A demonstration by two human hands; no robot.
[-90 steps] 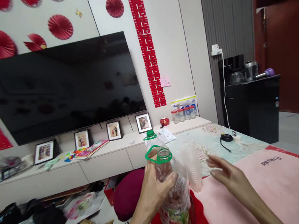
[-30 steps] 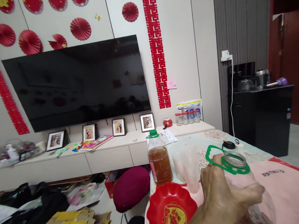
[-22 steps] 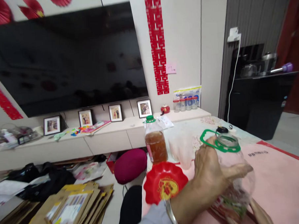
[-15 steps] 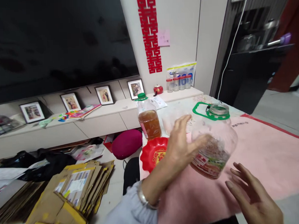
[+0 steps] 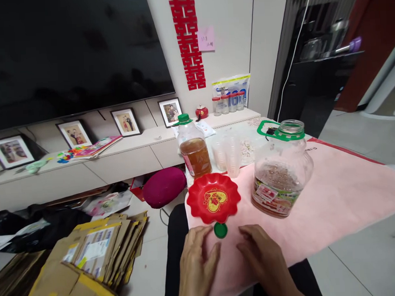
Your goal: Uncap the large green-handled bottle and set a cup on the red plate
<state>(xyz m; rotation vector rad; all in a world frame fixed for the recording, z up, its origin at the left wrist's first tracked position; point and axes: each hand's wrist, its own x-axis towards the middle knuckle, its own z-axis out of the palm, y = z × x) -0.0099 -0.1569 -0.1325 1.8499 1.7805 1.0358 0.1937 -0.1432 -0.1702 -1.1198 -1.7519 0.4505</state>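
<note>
Red paper-cut wall strip (image 5: pixel 190 40): double-happiness character 囍, repeated.
Yellow-topped white plastic packet (image 5: pixel 231 82): large blue number, "1" first, "0" last, middle digit unclear.
Square pink paper note (image 5: pixel 206 38): handwriting, illegible.
Clear green-handled plastic jug (image 5: pixel 277 170): printed label (image 5: pixel 268 194), illegible.

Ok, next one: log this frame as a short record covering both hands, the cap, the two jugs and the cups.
Left hand: open, beside the green bottle cap; contact unclear
Right hand: open, apart from the cap
Cap position: between the hands, on pink cloth
Uncapped plastic jug: upright on the cloth, brown liquid low inside
Capped plastic jug: upright behind the red scalloped tray
Clear plastic cups: stacked, between the jugs
</note>
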